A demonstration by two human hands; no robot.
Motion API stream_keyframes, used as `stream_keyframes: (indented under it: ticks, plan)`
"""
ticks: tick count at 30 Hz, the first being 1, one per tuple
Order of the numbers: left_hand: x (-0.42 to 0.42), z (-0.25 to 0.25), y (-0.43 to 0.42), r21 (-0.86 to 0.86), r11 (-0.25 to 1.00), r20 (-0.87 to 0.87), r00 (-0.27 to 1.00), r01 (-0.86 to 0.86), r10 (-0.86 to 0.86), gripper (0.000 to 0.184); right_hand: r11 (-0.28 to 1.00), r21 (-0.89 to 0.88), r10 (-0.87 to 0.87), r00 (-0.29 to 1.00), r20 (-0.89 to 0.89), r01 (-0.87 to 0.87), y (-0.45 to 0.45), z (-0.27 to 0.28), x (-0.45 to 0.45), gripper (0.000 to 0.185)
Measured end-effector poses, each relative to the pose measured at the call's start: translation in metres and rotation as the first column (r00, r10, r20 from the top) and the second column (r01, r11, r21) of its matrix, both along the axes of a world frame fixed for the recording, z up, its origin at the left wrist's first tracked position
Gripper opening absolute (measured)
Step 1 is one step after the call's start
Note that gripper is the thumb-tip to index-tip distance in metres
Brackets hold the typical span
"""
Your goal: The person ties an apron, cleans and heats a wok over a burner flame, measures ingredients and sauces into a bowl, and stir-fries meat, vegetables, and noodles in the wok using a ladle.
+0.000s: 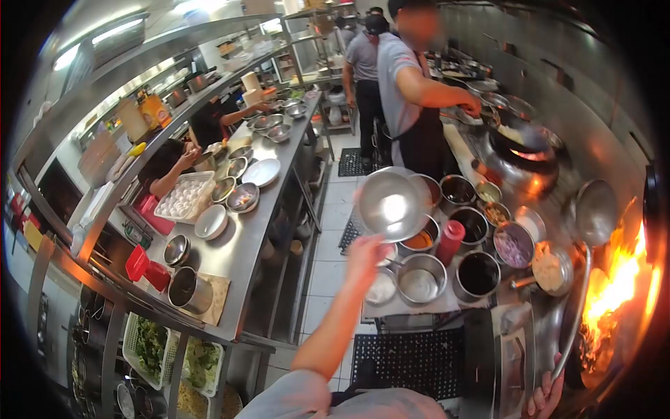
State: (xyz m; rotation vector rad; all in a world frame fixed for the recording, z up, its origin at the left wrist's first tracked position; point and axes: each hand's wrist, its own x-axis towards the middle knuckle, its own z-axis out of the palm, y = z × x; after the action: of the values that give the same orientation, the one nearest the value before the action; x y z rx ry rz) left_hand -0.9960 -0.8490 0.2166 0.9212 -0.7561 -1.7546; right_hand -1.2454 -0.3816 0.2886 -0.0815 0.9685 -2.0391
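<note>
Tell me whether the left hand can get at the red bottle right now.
Probably not: the left hand has its grip on a metal bowl, though the red bottle stands nearby with nothing over it.

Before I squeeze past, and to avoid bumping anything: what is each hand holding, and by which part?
The left hand holds a metal bowl by its near rim; the right hand grips a ladle by the lower part of its handle.

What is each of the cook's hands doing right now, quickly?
Left hand: closed on the rim of a bowl.
Right hand: closed around the handle of a ladle.
</note>
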Motion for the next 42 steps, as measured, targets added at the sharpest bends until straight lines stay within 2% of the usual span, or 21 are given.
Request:
stream_keyframes:
  ticks: [1,2,3,5,7,9,11,15,17,19,21,23,25,28,31,33,35,36,37,39,42]
  plan:
    - [0.051,-0.011,-0.009,0.024,0.99,0.007,0.99,-0.14,0.14,0.015,0.993,0.111,-0.049,0.999,-0.003,0.049,-0.029,0.022,0.02,0.04]
    - [0.101,-0.027,-0.016,0.012,0.963,0.034,0.963,-0.268,0.268,0.014,0.995,-0.033,-0.099,0.994,-0.05,0.097,-0.028,-0.024,0.01,0.051]
    - [0.148,-0.055,-0.027,0.025,0.925,0.063,0.924,-0.38,0.378,0.011,0.994,-0.05,-0.097,0.994,-0.055,0.094,-0.041,-0.033,0.005,0.051]
    - [0.225,-0.084,-0.03,0.103,0.818,0.153,0.822,-0.566,0.549,0.009,0.989,-0.054,0.131,0.987,-0.096,-0.137,-0.066,-0.04,0.01,0.053]
    - [0.285,-0.109,-0.03,0.146,0.747,0.177,0.76,-0.649,0.626,0.014,0.981,-0.071,0.167,0.975,-0.144,-0.179,-0.097,-0.035,0.024,0.053]
    - [0.323,-0.125,-0.035,0.213,0.637,0.122,0.668,-0.74,0.734,0.023,0.976,-0.076,0.195,0.974,-0.115,-0.204,-0.121,-0.033,0.037,0.051]
    - [0.341,-0.133,-0.036,0.171,0.6,-0.105,0.591,-0.781,0.8,0.036,0.978,-0.065,0.193,0.976,-0.104,-0.201,-0.132,-0.033,0.045,0.051]
    - [0.308,-0.095,-0.021,0.145,0.658,-0.094,0.652,-0.739,0.752,0.047,0.971,-0.175,0.161,0.986,-0.033,-0.164,-0.148,-0.026,0.061,0.051]
    - [0.279,-0.091,-0.009,0.08,0.827,-0.015,0.829,-0.557,0.56,0.052,0.967,-0.228,0.12,0.993,0.004,-0.115,-0.15,-0.017,0.064,0.052]
    - [0.243,-0.084,0.006,0.053,0.902,0.042,0.903,-0.429,0.427,0.051,0.956,-0.273,0.106,0.994,-0.01,-0.105,-0.145,-0.015,0.062,0.052]
    - [0.21,-0.088,0.019,-0.015,0.953,0.128,0.945,-0.303,0.302,0.045,0.977,-0.214,0.007,1.0,-0.006,-0.008,-0.131,-0.012,0.066,0.053]
    - [0.179,-0.079,0.034,-0.056,0.98,0.168,0.966,-0.191,0.198,0.045,0.996,-0.086,0.008,0.979,-0.202,-0.026,-0.118,-0.012,0.06,0.055]
    - [0.152,-0.077,0.03,-0.083,0.989,0.189,0.973,-0.122,0.136,0.045,0.999,-0.044,-0.012,0.979,-0.205,0.003,-0.108,-0.013,0.059,0.059]
    - [0.124,-0.067,0.051,-0.121,0.99,0.242,0.965,-0.071,0.099,0.045,0.989,0.009,0.139,0.924,-0.358,-0.145,-0.09,-0.023,0.047,0.063]
    - [0.127,-0.054,0.06,-0.204,0.979,0.341,0.935,-0.024,0.095,0.043,0.961,0.078,0.273,0.877,-0.395,-0.265,-0.108,-0.03,0.053,0.07]
    - [0.133,-0.051,0.061,-0.194,0.973,0.408,0.912,0.123,-0.034,0.043,0.936,0.073,0.347,0.868,-0.356,-0.345,-0.144,-0.011,0.077,0.078]
    - [0.146,-0.051,0.053,-0.195,0.977,0.403,0.915,0.087,-0.001,0.042,0.872,-0.02,0.459,0.832,-0.311,-0.489,-0.203,0.025,0.1,0.084]
    - [0.154,-0.048,0.049,-0.189,0.982,0.361,0.931,0.009,0.061,0.041,0.85,0.047,0.498,0.77,-0.4,-0.525,-0.237,0.044,0.113,0.089]
    - [0.163,-0.045,0.044,-0.18,0.981,0.317,0.939,-0.077,0.131,0.04,0.797,-0.14,0.461,0.741,-0.488,-0.588,-0.267,0.042,0.127,0.092]
    - [0.193,-0.041,0.032,-0.224,0.967,0.318,0.929,-0.122,0.191,0.039,0.751,0.03,0.599,0.661,-0.453,-0.66,-0.294,0.046,0.158,0.089]
    - [0.257,-0.055,0.013,-0.285,0.932,0.404,0.854,-0.222,0.327,0.036,0.765,0.255,0.61,0.54,-0.579,-0.591,-0.345,0.032,0.217,0.072]
